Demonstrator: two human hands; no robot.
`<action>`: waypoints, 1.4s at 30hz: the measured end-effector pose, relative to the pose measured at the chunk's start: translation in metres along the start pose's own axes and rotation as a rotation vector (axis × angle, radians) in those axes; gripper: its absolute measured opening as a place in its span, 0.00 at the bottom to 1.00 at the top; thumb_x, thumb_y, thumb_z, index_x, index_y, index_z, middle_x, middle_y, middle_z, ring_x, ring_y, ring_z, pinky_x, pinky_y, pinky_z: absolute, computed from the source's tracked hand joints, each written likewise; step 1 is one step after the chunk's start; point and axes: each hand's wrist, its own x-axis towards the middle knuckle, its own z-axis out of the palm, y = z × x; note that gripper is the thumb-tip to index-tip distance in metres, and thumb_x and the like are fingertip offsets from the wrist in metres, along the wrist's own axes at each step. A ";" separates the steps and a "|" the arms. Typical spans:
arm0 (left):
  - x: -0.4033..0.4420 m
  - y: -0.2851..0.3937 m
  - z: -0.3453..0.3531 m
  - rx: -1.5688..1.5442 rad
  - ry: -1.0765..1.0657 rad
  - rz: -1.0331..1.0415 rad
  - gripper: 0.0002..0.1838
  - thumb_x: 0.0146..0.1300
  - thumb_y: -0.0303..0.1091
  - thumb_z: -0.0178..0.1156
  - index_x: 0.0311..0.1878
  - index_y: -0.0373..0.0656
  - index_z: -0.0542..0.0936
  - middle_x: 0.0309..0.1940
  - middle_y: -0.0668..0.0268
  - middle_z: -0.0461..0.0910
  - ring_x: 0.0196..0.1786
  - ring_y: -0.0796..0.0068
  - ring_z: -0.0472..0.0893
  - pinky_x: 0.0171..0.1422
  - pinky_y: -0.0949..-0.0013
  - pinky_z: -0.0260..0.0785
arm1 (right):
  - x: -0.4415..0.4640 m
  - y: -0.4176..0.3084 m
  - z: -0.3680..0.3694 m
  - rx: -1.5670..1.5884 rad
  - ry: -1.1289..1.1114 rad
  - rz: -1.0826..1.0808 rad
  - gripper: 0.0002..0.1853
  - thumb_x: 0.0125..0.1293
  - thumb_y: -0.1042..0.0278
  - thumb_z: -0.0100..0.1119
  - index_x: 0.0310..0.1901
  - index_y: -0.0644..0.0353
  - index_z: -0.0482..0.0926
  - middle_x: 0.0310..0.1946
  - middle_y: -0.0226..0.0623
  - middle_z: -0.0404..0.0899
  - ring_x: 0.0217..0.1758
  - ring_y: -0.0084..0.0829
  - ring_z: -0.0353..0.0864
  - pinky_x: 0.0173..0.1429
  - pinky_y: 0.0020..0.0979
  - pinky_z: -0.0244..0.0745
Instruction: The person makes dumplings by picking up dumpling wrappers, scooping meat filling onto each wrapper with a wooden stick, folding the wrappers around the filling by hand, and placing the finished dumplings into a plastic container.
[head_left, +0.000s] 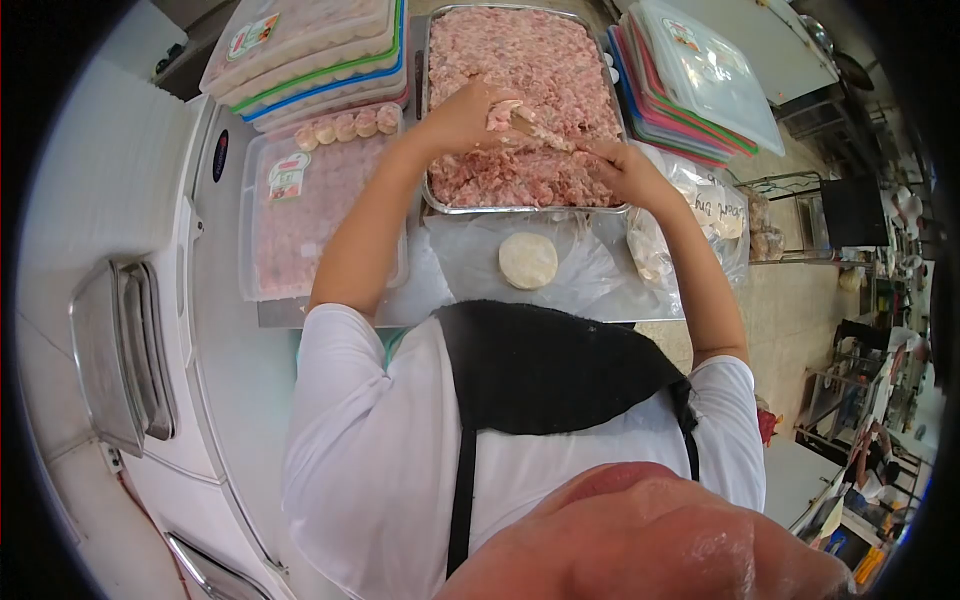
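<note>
My left hand [470, 118] is curled over the tray, cupping a dumpling wrapper with meat filling [508, 110]. From the other side, the closed fingers of my right hand [625, 172] grip a thin spreader [543, 132] smeared with meat, its tip reaching to the wrapper. Beneath both hands lies a large metal tray [520, 209] heaped with pink ground meat [520, 50]. A stack of round pale wrappers [528, 261] rests on the table between the tray and my black apron.
At left stands a lidded plastic container [330, 235] with several filled dumplings [347, 126] on top. Behind it are stacked full containers [300, 60]. Coloured lids [700, 75] and a plastic bag [710, 215] sit at right. Metal trays [115, 350] lean by the white freezer.
</note>
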 end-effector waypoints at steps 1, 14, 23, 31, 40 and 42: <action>0.002 0.002 0.002 0.083 0.007 -0.005 0.29 0.45 0.39 0.71 0.52 0.39 0.78 0.40 0.51 0.80 0.44 0.54 0.79 0.51 0.62 0.70 | 0.002 0.004 -0.002 0.041 -0.011 0.044 0.15 0.66 0.69 0.53 0.53 0.61 0.76 0.50 0.44 0.78 0.43 0.34 0.81 0.43 0.33 0.76; 0.005 -0.025 0.027 -0.106 0.153 -0.195 0.28 0.48 0.46 0.70 0.49 0.37 0.78 0.47 0.51 0.79 0.52 0.59 0.78 0.57 0.63 0.67 | -0.014 0.035 -0.001 -0.354 0.275 0.253 0.16 0.63 0.65 0.52 0.51 0.58 0.78 0.38 0.49 0.81 0.43 0.45 0.81 0.47 0.37 0.75; 0.016 0.004 -0.003 -0.059 0.008 0.015 0.27 0.49 0.48 0.68 0.48 0.42 0.79 0.41 0.55 0.81 0.45 0.59 0.80 0.52 0.62 0.69 | -0.013 0.002 0.003 0.034 0.053 0.116 0.14 0.66 0.72 0.52 0.53 0.62 0.76 0.51 0.44 0.79 0.49 0.26 0.79 0.54 0.26 0.70; 0.022 -0.023 0.031 -0.194 -0.009 -0.219 0.29 0.50 0.48 0.69 0.47 0.34 0.78 0.41 0.54 0.81 0.38 0.63 0.80 0.46 0.66 0.71 | -0.006 0.005 0.023 -0.381 0.358 -0.046 0.18 0.61 0.71 0.55 0.54 0.56 0.75 0.39 0.46 0.79 0.41 0.48 0.79 0.43 0.41 0.73; 0.001 0.007 0.011 -0.091 0.310 0.185 0.30 0.48 0.50 0.70 0.49 0.38 0.79 0.44 0.58 0.81 0.40 0.64 0.79 0.50 0.65 0.70 | -0.044 -0.003 -0.028 0.132 0.258 0.247 0.15 0.68 0.66 0.52 0.52 0.63 0.77 0.55 0.41 0.77 0.52 0.27 0.78 0.58 0.26 0.68; 0.007 0.019 0.005 -0.165 0.032 0.113 0.30 0.48 0.49 0.70 0.49 0.38 0.79 0.43 0.57 0.81 0.41 0.63 0.79 0.51 0.64 0.70 | -0.042 -0.012 -0.014 0.097 0.200 0.053 0.14 0.68 0.68 0.52 0.52 0.63 0.77 0.54 0.40 0.78 0.52 0.28 0.78 0.58 0.27 0.68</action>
